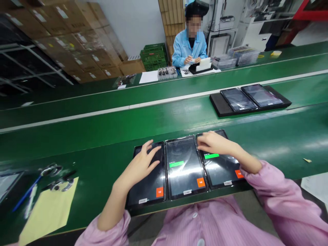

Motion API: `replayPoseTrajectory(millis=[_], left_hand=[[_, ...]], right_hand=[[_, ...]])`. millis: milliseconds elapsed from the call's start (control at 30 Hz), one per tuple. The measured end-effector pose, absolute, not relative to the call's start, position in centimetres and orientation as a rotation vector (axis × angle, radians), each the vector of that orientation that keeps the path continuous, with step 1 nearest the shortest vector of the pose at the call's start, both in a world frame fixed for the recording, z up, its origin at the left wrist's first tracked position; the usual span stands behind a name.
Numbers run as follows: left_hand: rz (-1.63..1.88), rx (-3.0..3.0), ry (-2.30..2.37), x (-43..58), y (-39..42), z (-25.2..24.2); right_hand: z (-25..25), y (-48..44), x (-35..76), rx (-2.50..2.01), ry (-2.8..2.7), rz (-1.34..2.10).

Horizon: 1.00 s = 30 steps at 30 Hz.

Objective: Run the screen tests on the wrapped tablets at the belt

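Observation:
Three tablets lie side by side at the green bench's near edge. Over the left tablet (151,184) is my left hand (139,165), fingers spread and holding nothing. The middle tablet (186,177) shows a green bar and an orange square marked Fail. My right hand (214,142) is over the upper part of the right tablet (220,172), fingers bent and partly blurred; whether they touch the glass is unclear. Orange squares show on the left and right tablets too, and a green bar on the right one.
Beyond, two more tablets (238,99) rest on a black tray (220,105). Yellow paper (50,212), pens (30,198) and metal-looking items lie at left. White paper (317,186) is at right. Across the bench sits a person in blue (180,48).

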<state>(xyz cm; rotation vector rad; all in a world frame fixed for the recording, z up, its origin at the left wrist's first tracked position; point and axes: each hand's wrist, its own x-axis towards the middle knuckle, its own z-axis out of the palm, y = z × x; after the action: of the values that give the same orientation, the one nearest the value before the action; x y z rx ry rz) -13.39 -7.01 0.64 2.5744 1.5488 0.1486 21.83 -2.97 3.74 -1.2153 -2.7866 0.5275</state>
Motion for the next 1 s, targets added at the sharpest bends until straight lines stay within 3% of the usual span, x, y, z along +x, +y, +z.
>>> replayPoseTrajectory(millis=[233,500,667,800,1000], left_hand=[[0.154,2.582,1.385,-12.8,-5.8,-1.1],[0.154,2.664,1.475,-12.3,-5.3,-2.6],[0.144,2.752,1.345,-12.6,-6.5,-2.7],[0.211,2.725,1.519,-14.6,-8.4,-2.4],[0.307,2.596,1.857,-16.4,-8.6,-2.6]], right_hand=[[0.7,-2.3,17.1,-1.155,-2.928,0.232],[1.1,-2.4,17.0,-1.137,-2.911,0.212],[1.1,-1.8,20.1,-1.090,-2.823,0.446],[0.4,-2.1,24.7,-1.333,-2.653,0.283],[-0.5,-2.5,28.1,-1.319,-2.590,0.386]])
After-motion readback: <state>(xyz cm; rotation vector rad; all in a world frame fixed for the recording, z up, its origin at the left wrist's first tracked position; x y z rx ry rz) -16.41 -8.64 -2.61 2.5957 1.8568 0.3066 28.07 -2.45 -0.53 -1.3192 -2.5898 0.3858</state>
